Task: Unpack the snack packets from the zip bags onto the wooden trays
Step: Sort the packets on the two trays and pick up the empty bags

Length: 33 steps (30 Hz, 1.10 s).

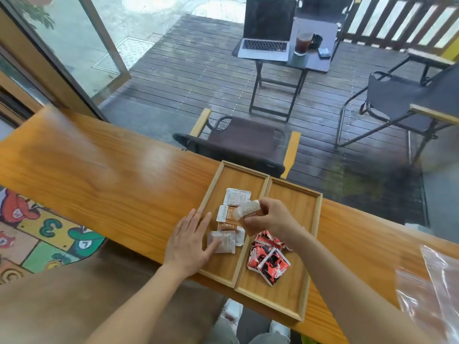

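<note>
Two wooden trays lie side by side on the wooden counter: the left tray [233,177] and the right tray [298,197]. Several white and orange snack packets [232,216] lie in the left tray. Red and black snack packets [269,256] sit in a small heap in the right tray. My right hand [269,216] pinches a white and orange packet [249,210] just above the left tray's packets. My left hand [190,242] rests flat over the left tray's edge, fingers spread, its fingertips touching a white packet [224,243]. A clear zip bag [433,291] lies on the counter at far right.
The long wooden counter [99,165] stretches to the left. Beyond it on a dark deck stand a folding chair [243,142], a small table with a laptop [267,31] and an iced drink [303,43], and another chair [402,100]. My shoes show below the counter.
</note>
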{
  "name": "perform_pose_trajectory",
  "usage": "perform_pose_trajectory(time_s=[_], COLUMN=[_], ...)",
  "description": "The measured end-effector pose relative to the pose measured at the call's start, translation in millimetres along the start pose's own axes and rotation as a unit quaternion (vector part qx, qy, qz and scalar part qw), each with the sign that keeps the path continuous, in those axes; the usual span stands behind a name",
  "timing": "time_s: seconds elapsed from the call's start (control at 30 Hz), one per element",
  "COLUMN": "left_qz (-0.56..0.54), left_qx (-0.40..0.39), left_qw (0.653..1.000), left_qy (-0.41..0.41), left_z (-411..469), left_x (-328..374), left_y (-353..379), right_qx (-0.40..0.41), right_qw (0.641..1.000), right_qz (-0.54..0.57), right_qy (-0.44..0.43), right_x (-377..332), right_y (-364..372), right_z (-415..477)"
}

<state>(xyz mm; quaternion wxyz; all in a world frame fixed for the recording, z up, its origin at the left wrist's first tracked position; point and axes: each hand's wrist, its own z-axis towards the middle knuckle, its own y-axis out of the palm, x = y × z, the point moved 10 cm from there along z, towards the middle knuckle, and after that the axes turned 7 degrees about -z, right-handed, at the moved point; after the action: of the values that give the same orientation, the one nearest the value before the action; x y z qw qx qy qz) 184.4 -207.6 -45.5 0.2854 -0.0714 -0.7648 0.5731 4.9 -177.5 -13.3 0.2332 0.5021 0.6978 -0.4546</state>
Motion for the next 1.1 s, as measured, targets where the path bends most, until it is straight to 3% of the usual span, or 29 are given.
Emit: perform_pose_trajectory(time_s=[0.27,0.57,0.83,1.1], left_qz=[0.013,0.010,0.000,-0.051], left_qx=[0.021,0.009,0.049,0.034], left_qw=[0.999,0.999,0.998,0.987], left_qy=[0.026,0.031,0.034,0.146], left_z=[-1,-2,10,19], left_x=[-8,-7,21,142], left_y=[11,10,-13,-8], right_qx=[-0.005,0.104,0.120,0.224], right_qw=[0.994,0.964,0.966,0.949], right_qz=[-0.107,-0.243,-0.227,-0.188], right_qy=[0.011,0.004,0.023,0.119], right_x=[1,3,23,90], right_y=[34,21,-22,-108], right_z=[18,14,-17,-94])
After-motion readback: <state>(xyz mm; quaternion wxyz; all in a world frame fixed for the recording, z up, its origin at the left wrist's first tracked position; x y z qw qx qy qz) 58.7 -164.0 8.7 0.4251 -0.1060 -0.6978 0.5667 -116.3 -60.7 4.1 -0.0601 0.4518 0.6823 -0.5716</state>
